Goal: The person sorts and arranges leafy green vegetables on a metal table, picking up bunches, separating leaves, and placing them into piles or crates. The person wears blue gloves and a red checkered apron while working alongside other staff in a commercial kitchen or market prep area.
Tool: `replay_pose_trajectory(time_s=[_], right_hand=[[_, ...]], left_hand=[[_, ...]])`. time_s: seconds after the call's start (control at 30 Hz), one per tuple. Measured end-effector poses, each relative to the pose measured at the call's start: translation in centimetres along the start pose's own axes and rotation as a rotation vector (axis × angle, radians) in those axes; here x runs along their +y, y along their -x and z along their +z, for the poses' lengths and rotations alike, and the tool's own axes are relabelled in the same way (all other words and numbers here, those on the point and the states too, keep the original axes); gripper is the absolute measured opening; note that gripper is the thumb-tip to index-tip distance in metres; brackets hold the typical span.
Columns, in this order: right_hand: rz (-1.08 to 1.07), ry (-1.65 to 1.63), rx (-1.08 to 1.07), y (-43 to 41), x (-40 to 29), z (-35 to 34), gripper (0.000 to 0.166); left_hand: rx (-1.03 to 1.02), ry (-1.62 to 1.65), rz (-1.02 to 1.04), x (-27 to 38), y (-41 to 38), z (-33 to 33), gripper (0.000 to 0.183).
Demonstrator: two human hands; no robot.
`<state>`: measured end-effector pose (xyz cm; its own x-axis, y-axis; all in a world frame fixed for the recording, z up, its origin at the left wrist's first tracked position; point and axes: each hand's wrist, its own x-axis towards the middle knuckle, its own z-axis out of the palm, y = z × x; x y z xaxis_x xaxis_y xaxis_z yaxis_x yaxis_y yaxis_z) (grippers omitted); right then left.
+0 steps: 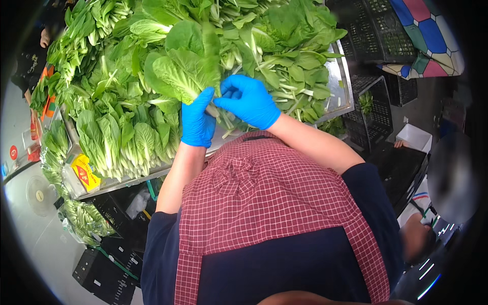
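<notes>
My left hand (198, 122), in a blue glove, is closed around the pale base of a head of leafy greens (177, 74), whose leaves point away from me. My right hand (251, 101), gloved in the same blue, has its thumb and fingers pinched at the lower end of a blurred long green leaf (212, 57) beside that head. Below both hands, cut stalks and loose leaves (297, 91) lie on the metal table. At the left, trimmed heads of greens (110, 141) are lined up with their white bases towards me.
A raised metal rim (346, 84) bounds the table on the right. Black plastic crates (368, 110) stand beyond it. A yellow packet (85, 173) bearing writing lies at the front left corner, near bagged greens (85, 221). Other people's hands (44, 38) show at the far left and right.
</notes>
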<state>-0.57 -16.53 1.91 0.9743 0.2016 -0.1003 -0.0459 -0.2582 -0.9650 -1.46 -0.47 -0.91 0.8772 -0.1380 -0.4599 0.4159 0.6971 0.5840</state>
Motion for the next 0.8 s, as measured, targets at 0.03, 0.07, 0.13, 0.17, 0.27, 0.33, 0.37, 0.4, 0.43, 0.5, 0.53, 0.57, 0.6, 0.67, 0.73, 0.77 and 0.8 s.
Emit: replay_pose_trajectory(time_s=[0.03,0.07,0.13,0.17,0.27,0.33,0.37,0.4,0.43,0.5,0.53,0.57,0.6,0.67,0.73,0.77,0.8], right_hand=[[0.042,-0.066,-0.015,-0.2,0.0,0.1,0.026],[0.112,-0.148,-0.023,-0.3,-0.2,-0.2,0.024],[0.108,-0.089,-0.04,-0.4,0.2,-0.2,0.024],[0.104,-0.06,-0.049,-0.4,0.2,-0.1,0.023],[-0.012,0.104,0.021,-0.7,-0.8,0.2,0.029],[-0.248,0.466,-0.029,-1.2,-2.0,-0.1,0.028],[-0.303,0.566,-0.079,-1.6,-2.1,0.1,0.027],[-0.354,0.667,-0.124,-1.6,-2.4,0.4,0.025],[-0.406,0.768,-0.169,-1.8,-2.6,0.5,0.024],[-0.406,0.716,-0.275,-2.8,-3.4,0.0,0.027],[-0.412,0.615,-0.264,-3.7,-3.7,-0.8,0.027],[-0.416,0.513,-0.253,-4.7,-3.8,-1.4,0.027],[-0.283,0.329,-0.187,-6.1,-3.1,-1.9,0.031],[0.104,-0.119,0.051,-9.1,-0.1,-3.1,0.036],[0.269,-0.357,0.145,-12.3,0.7,-3.5,0.038],[0.353,-0.478,0.193,-13.4,0.7,-3.7,0.039],[0.365,-0.502,0.193,-14.2,0.8,-3.6,0.037]], left_hand=[[0.012,0.035,0.0,0.1,-0.1,0.0,0.052],[0.024,0.07,0.001,0.1,-0.2,0.1,0.051],[0.063,0.125,0.031,0.1,-0.1,0.1,0.051],[0.07,0.113,0.048,-0.1,0.2,-0.1,0.045],[0.064,0.133,0.049,0.5,0.7,0.4,0.037],[0.042,0.104,0.037,0.5,0.9,-0.8,0.04],[0.031,0.089,0.03,0.6,1.0,-1.2,0.041],[0.051,0.082,0.028,1.0,1.5,-0.4,0.046],[0.088,0.018,0.06,1.4,1.9,-0.1,0.044],[0.162,-0.107,0.121,2.1,2.3,0.3,0.041],[0.164,-0.167,0.148,2.6,2.5,0.2,0.044],[0.193,-0.08,0.15,2.8,2.8,-0.2,0.046],[0.212,0.006,0.152,2.8,2.8,-0.5,0.047],[0.238,0.147,0.127,2.7,3.0,-1.4,0.051],[0.195,0.177,0.151,3.1,3.0,-0.8,0.04],[0.173,0.19,0.162,3.4,2.9,-0.4,0.035],[0.166,0.212,0.159,3.5,2.9,-0.1,0.035]])
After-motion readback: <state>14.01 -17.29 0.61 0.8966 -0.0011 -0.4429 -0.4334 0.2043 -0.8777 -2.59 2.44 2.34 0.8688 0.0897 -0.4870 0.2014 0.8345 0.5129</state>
